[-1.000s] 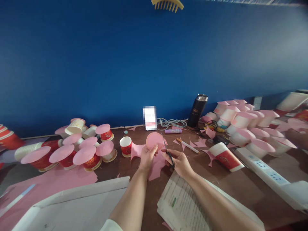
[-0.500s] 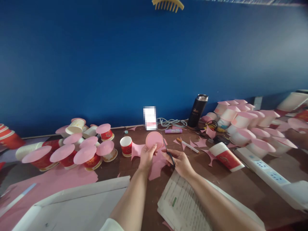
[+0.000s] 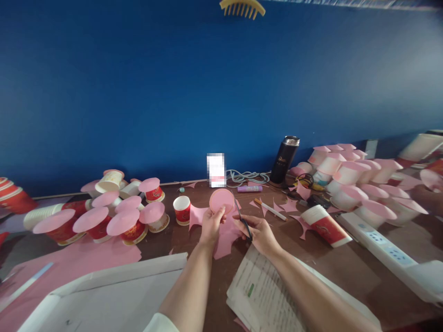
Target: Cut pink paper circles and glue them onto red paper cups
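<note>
Between the thumb and fingers of my left hand (image 3: 212, 226) is a round pink paper disc (image 3: 221, 201), held near its lower edge. My right hand (image 3: 261, 235) is closed on dark-handled scissors (image 3: 246, 225), whose blades point up beside the disc's right edge. Beneath both hands lies a cut pink paper sheet (image 3: 224, 243). A red and white paper cup (image 3: 182, 210) stands upright just left of my left hand.
Disc-topped cups (image 3: 125, 224) crowd the left; more (image 3: 374, 170) fill the right. Behind stand a black flask (image 3: 284, 159) and a blurred phone (image 3: 216, 170). A stack of cups (image 3: 327, 226) lies before a power strip (image 3: 380, 244). Printed papers (image 3: 258, 290) and a white box (image 3: 114, 295) are nearer.
</note>
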`<action>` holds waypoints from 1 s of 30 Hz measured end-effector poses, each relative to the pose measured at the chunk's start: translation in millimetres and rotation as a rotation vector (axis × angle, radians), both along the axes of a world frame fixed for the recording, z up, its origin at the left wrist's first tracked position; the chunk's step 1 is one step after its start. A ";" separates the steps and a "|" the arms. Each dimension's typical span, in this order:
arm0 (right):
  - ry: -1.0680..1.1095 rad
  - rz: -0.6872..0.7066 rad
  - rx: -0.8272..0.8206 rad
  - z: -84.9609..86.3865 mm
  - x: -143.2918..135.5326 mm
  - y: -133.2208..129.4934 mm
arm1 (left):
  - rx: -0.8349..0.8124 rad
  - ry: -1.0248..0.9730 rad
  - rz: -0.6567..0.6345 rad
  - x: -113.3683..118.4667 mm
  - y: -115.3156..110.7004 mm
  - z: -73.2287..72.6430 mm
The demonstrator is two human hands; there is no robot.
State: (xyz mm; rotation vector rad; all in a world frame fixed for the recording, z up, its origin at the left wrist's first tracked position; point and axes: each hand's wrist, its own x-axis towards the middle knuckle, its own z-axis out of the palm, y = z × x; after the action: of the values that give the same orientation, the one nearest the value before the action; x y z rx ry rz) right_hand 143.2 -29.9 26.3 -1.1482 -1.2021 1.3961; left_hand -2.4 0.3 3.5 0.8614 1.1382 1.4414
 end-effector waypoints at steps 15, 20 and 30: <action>-0.028 -0.002 -0.004 -1.4 1.3 0.0 | 0.037 -0.042 0.025 0.9 0.8 2.3; -0.012 -0.002 -0.002 -1.9 1.1 0.0 | 0.039 -0.038 0.018 1.0 0.4 3.3; -0.025 -0.025 -0.009 -0.5 -0.2 -0.5 | 0.053 -0.054 0.021 0.8 1.4 -0.3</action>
State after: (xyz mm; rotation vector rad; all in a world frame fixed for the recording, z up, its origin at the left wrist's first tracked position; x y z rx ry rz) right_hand 142.9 -30.4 25.7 -1.1863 -1.1956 1.3735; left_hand -1.6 1.7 3.2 0.8450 1.0757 1.5092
